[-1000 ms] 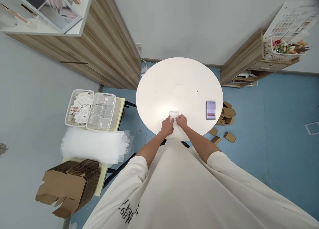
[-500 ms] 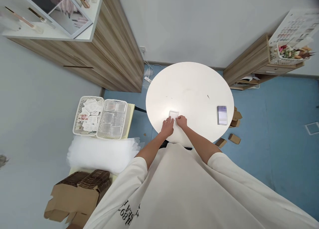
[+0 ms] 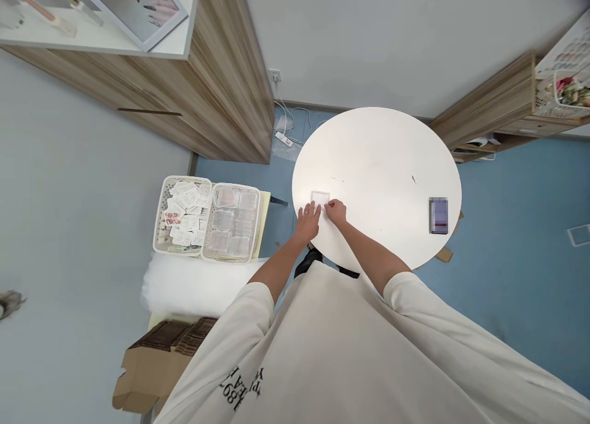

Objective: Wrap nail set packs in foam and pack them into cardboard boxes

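A small, flat, clear plastic box (image 3: 320,196) lies on the white round table (image 3: 378,147), near its left front edge. My left hand (image 3: 307,223) rests at the box's near left side, fingers stretched out and fingertips touching its near edge. At the near right corner, my right hand (image 3: 336,212) is closed, its thumb and forefinger pinched together. What that pinch holds, if anything, is too small to make out. My fingers cover part of the box's near edge.
A purple phone-like object (image 3: 438,215) lies at the table's right. To the left stand a basket of white cards (image 3: 184,212) and a basket of clear boxes (image 3: 230,221). White wrapping sheets (image 3: 193,282) and flattened cardboard boxes (image 3: 147,369) lie nearer me.
My view has shifted left, so the table sits farther right in the picture. Both hands stay at the clear box, which now appears nearer the table's left edge.
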The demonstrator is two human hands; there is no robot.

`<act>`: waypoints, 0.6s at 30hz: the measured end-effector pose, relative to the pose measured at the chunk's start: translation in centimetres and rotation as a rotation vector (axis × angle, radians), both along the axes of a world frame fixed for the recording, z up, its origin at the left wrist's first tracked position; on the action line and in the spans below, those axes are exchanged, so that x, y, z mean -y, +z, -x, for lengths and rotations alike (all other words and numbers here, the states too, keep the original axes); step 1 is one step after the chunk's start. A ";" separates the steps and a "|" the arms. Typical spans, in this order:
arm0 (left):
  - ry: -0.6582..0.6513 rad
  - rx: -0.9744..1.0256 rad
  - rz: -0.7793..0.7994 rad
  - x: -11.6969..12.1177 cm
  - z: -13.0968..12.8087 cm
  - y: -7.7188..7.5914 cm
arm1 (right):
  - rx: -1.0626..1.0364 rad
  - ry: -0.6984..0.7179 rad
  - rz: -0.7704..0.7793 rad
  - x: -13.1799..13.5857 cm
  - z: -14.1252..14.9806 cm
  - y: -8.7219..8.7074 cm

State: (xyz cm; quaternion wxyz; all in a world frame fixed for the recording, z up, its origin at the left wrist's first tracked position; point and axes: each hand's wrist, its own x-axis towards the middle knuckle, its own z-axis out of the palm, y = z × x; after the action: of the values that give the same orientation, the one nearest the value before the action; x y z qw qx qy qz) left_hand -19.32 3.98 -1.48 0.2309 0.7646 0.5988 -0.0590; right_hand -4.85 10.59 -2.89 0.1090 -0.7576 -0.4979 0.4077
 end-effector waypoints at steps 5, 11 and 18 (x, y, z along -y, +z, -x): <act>0.016 0.011 0.044 0.0 -0.2 -0.1 | 0.021 0.003 -0.005 0.6 -0.2 0.4; 0.001 0.016 -0.013 0.8 -0.6 0.8 | -0.001 0.061 -0.015 2.6 -1.9 2.4; 0.095 0.014 -0.074 4.9 -3.0 3.1 | -0.001 0.159 -0.050 6.5 -5.7 5.0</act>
State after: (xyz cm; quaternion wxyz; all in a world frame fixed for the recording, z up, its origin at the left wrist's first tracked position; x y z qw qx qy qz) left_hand -16.29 -0.92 1.58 0.2094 0.7439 0.6344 -0.0206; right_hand 0.81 4.06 2.07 0.0956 -0.7124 -0.5666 0.4030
